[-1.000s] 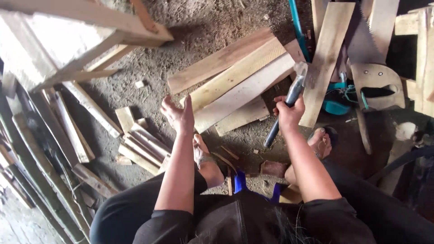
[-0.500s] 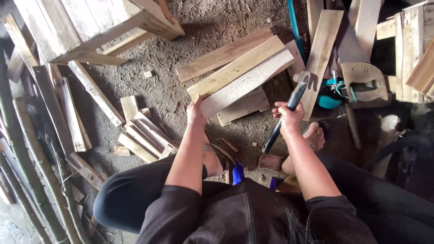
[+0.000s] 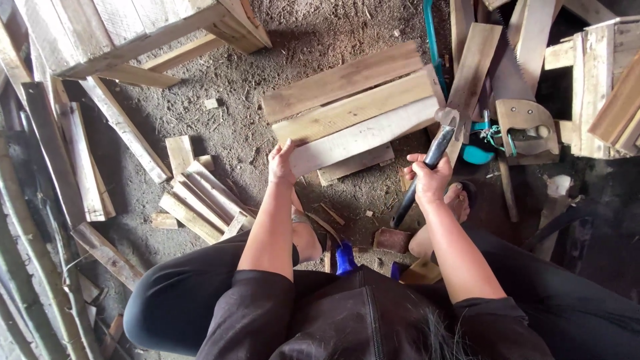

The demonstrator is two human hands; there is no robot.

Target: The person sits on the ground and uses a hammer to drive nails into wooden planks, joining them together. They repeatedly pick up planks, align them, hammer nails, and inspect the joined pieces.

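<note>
Left hand (image 3: 281,163) closed over the near end of a pale plank (image 3: 363,137), fingers curled on its edge and gripping it. Plank flat on the dirt floor (image 3: 320,33), nearest of three boards lying side by side at a slant, with a browner board (image 3: 353,107) touching its far edge and a third board (image 3: 341,81) just beyond that. Short offcut (image 3: 355,164) tucked under the pale plank's near edge. Right hand (image 3: 429,179) wrapped tight around the dark handle of a claw hammer (image 3: 430,160), metal head raised over the right end of the pale plank, handle slanting down toward the knees. Handsaw (image 3: 523,113) with a wooden grip just right of the hammer head, blade running up among upright slats, and a blue-green tool frame (image 3: 432,40) standing beside it. Small stack of short slats (image 3: 203,200) on the floor to the left of the left forearm, apart from the three boards. Wooden pallet crate (image 3: 133,30) at upper left, long battens (image 3: 73,160) leaning below it. Bare feet (image 3: 457,200) planted on the floor below the hammer, dark trousers across the bottom of the view.
</note>
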